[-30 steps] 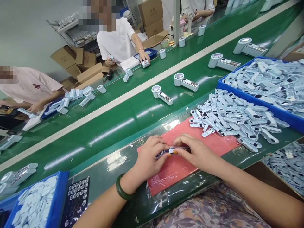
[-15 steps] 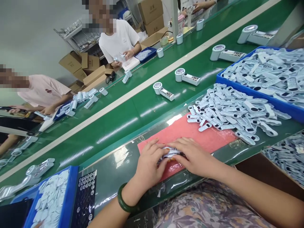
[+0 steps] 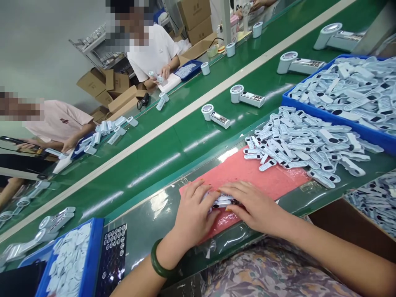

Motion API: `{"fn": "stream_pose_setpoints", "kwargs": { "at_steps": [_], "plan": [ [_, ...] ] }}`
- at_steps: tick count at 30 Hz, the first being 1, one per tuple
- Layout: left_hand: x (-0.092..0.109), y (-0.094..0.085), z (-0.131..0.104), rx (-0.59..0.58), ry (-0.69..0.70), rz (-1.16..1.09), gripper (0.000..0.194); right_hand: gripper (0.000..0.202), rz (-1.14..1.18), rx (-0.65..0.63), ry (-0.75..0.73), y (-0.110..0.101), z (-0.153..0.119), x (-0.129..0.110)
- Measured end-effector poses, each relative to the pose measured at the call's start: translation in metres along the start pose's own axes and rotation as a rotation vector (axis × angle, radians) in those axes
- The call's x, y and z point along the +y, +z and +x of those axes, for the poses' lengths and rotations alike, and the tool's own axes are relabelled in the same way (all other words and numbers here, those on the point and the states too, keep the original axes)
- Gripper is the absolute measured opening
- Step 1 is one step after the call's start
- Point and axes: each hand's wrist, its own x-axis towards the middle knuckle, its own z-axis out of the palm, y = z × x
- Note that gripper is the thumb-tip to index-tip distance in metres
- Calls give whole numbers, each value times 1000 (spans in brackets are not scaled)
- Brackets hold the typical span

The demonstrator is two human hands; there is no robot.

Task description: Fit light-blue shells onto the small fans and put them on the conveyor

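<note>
On the pink mat (image 3: 272, 179), both my hands are closed around a pale blue handheld fan part (image 3: 224, 201), apparently a handle. My left hand (image 3: 193, 210), with a green bangle at the wrist, grips its left end, thumb in front and fingers over the back. My right hand (image 3: 255, 204) pinches the right end between thumb and fingers. A shiny strip and some dark marking show between the hands; both ends are hidden under my fingers. Right of the mat lies a heap of pale blue handle covers (image 3: 300, 144) with dark oval windows.
A blue bin (image 3: 349, 119) of similar covers stands behind the heap. Fans with uncovered handles, such as one fan (image 3: 219, 119), lie on the green conveyor (image 3: 161, 165). At left are another blue bin (image 3: 98, 235) and a black sheet of round pieces (image 3: 113, 255). Co-workers sit across the belt.
The part has turned slightly between my hands, so a shiny strip shows where printed marking faced up before. My fingers have shifted a little on it, and the view has moved slightly.
</note>
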Motion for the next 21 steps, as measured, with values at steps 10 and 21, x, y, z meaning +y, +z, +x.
{"fn": "stream_pose_setpoints", "kwargs": {
  "at_steps": [10,21],
  "plan": [
    [-127,-48,106,-73,108,419,25,22,-792,222,313,-63,-24,45],
    [-181,-5,92,-76,-119,418,60,25,-850,75,89,-47,-12,47]
  ]
}}
